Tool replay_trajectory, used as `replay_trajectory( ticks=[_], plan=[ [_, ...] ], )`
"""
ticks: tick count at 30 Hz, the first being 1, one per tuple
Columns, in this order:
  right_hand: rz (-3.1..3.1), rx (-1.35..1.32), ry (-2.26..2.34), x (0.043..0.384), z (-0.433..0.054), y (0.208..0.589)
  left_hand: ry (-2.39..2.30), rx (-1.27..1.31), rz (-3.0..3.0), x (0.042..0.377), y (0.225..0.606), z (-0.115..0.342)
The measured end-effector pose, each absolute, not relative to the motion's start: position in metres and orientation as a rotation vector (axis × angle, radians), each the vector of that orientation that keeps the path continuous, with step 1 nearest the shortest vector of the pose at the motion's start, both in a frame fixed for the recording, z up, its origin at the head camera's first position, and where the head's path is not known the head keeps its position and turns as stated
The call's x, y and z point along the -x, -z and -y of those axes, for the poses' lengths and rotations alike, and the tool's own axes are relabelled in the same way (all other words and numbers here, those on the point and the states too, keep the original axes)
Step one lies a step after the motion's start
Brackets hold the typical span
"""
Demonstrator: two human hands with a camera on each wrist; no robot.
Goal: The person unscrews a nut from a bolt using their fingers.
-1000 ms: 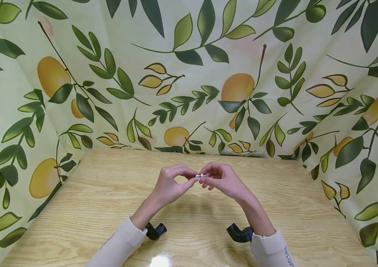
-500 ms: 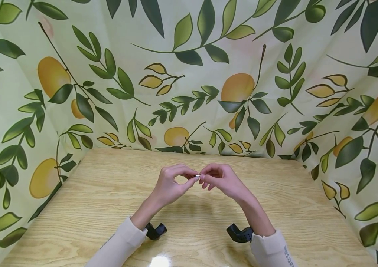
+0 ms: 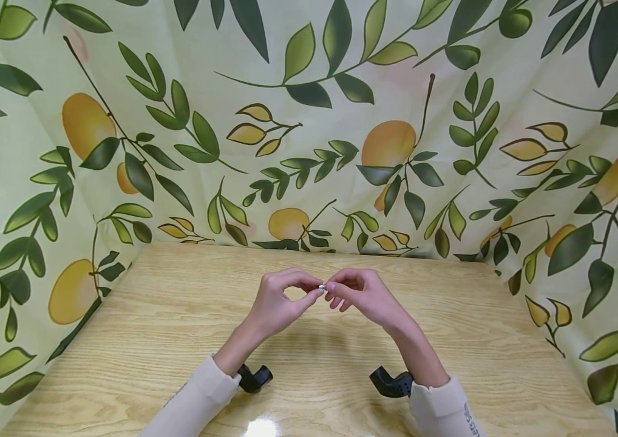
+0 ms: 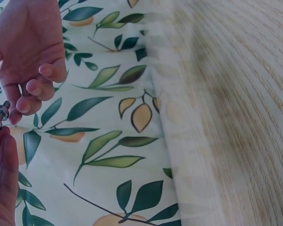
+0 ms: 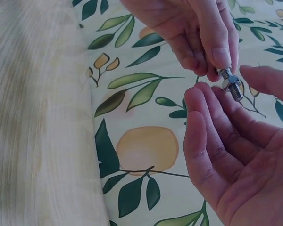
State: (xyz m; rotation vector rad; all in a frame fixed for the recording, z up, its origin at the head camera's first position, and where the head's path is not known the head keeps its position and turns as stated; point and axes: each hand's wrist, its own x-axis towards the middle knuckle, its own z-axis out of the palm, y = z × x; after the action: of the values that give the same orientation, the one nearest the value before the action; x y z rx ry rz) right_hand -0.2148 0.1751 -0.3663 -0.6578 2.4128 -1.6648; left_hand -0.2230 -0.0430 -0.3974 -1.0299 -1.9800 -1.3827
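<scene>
A small silver bolt carries a hex nut partway along its thread. My left hand pinches the bolt by one end between thumb and finger; that end is hidden by the fingertips. From the other side, my right hand has its thumb and forefinger about the nut, the remaining fingers loosely bent below. In the right wrist view the threaded tip pokes out between the right thumb and fingers. The left wrist view shows the bolt only at its left edge, partly covered. Both hands are held above the table.
A pale wood-grain table lies beneath the hands. Cloth printed with leaves and orange fruit hangs behind and along both sides. Black wrist mounts stick out from both cream sleeves.
The right thumb and forefinger have come over the nut and the bolt's free end, which showed between the hands a second ago. The left hand has stayed nearly still.
</scene>
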Motion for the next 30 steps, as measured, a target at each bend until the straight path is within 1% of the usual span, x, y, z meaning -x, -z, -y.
replay_trajectory(
  ticks=[5, 15, 30],
  plan=[
    [-2.391, 0.684, 1.677, 0.2156, -0.1743, 0.3671, 1.395, 1.022, 1.981, 0.2224, 0.3981, 0.0434],
    [-2.396, 0.618, 1.714, 0.2156, -0.1741, 0.3668, 1.436, 1.032, 1.977, 0.2224, 0.3988, 0.0422],
    [-2.41, 0.631, 1.697, 0.2153, -0.176, 0.367, 1.446, 1.026, 1.966, 0.2217, 0.3986, 0.0424]
  ],
)
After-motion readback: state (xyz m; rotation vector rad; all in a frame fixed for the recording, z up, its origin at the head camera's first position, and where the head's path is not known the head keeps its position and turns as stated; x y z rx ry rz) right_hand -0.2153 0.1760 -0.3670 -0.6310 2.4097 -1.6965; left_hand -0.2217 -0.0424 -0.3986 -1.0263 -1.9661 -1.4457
